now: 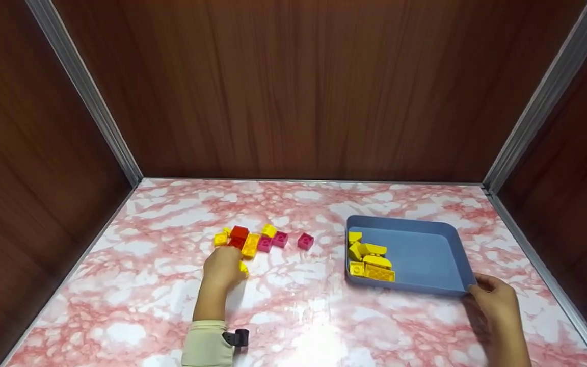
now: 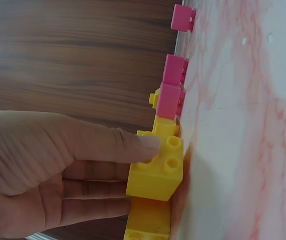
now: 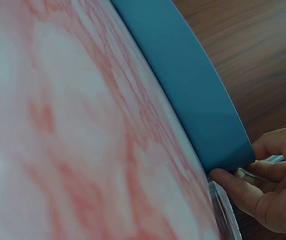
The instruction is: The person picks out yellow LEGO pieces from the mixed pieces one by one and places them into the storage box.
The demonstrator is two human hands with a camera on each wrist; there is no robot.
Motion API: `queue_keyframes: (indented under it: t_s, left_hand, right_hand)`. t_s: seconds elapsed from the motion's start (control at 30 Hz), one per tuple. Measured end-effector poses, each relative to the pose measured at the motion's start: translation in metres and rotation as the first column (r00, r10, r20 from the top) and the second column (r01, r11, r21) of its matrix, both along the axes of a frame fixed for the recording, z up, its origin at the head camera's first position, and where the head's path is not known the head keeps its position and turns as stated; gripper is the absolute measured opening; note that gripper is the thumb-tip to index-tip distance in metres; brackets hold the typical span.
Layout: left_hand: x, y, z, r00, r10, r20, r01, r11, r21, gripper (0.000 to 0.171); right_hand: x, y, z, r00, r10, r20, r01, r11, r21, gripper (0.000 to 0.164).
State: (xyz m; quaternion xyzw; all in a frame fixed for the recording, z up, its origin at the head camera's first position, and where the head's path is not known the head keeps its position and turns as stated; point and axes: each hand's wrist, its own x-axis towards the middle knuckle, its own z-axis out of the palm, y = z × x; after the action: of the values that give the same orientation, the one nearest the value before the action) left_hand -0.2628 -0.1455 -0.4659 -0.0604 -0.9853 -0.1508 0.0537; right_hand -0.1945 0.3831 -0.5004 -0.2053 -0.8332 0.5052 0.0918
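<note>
My left hand [image 1: 222, 267] pinches a yellow toy brick [image 2: 155, 182] between thumb and fingers, low over the table at the left. The brick's studs show beside the thumb in the left wrist view. Just beyond the hand are two red bricks [image 1: 239, 232], an orange-yellow brick [image 1: 251, 245], smaller yellow bricks [image 1: 220, 239] and pink bricks [image 1: 280, 239]. On the right, my right hand [image 1: 497, 300] holds the near right corner of a blue-grey tray [image 1: 410, 289], thumb and fingers on its wall. Several yellow bricks [image 1: 375, 261] lie along the tray's left side.
A single pink brick [image 1: 305, 241] lies apart, between the group and the tray. The red-and-white marbled table [image 1: 171, 204] is bounded by wood-grain panels [image 1: 303, 92] at the back and both sides, with metal strips at the corners.
</note>
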Motion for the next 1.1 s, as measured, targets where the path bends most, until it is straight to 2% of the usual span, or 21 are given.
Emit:
queue_keyframes:
  t_s: [0.13, 0.27, 0.37, 0.57, 0.8, 0.97, 1.1]
  left_hand:
    - [0.001, -0.002, 0.002, 1.0, -0.005, 0.012, 0.005, 0.999, 0.038, 0.017]
    - [0.002, -0.002, 0.003, 1.0, -0.017, 0.002, 0.017, 0.997, 0.074, 0.014]
    - [0.001, 0.001, 0.003, 0.998, -0.057, -0.023, 0.059, 0.993, 0.102, 0.014]
    - [-0.001, 0.013, 0.003, 0.985, -0.156, -0.07, 0.165, 0.973, 0.159, 0.018]
    - [0.001, 0.029, 0.003, 0.973, -0.221, -0.068, 0.23, 0.953, 0.195, 0.031]
    - [0.001, 0.038, 0.003, 0.961, -0.262, -0.09, 0.274, 0.944, 0.183, 0.038]
    - [0.002, 0.046, 0.003, 0.946, -0.296, -0.134, 0.316, 0.934, 0.169, 0.038]
  right_hand:
    - [0.0, -0.001, -0.001, 1.0, -0.009, -0.001, 0.009, 1.0, 0.011, 0.044]
    - [-0.001, -0.001, -0.001, 1.0, -0.004, -0.011, 0.004, 1.0, -0.028, 0.044]
    - [0.0, -0.001, -0.001, 1.0, 0.0, -0.015, 0.0, 1.0, -0.021, 0.044]
    - [0.001, 0.0, -0.001, 1.0, 0.021, -0.007, -0.022, 0.997, -0.073, 0.045]
    - [0.001, 0.0, 0.001, 0.999, 0.032, 0.006, -0.032, 0.998, -0.053, 0.045]
    - [0.001, 0.0, 0.001, 1.0, 0.024, 0.02, -0.024, 1.0, 0.008, 0.045]
    - [0.001, 0.0, 0.001, 1.0, 0.023, 0.014, -0.023, 1.0, -0.001, 0.045]
